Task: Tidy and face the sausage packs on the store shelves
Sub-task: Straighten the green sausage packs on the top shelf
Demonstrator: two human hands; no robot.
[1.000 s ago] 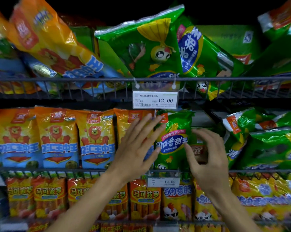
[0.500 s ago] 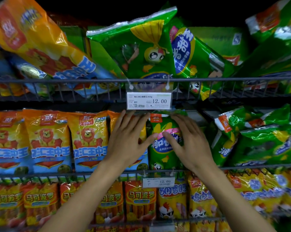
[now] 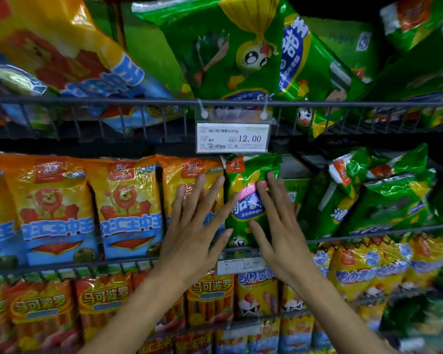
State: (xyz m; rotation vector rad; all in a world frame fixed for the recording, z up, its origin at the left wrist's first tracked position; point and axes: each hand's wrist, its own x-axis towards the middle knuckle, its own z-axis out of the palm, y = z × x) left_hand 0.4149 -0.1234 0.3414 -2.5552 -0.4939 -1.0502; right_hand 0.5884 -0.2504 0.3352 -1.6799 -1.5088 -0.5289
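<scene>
Both hands flat with fingers straight and spread. Left hand point(image 3: 195, 233) pressed on orange pack point(image 3: 189, 185); right hand point(image 3: 279, 226) on upright green pack point(image 3: 246, 200), just right of left fingertips.

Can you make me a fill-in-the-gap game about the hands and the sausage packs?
1. The right hand presses flat on the upright ____ sausage pack.
2. The left hand lies on an ____ lion pack.
3. The price tag above the hands reads ____.
4. Both hands have ____ fingers.

Missing words: green; orange; 12.00; straight
</scene>
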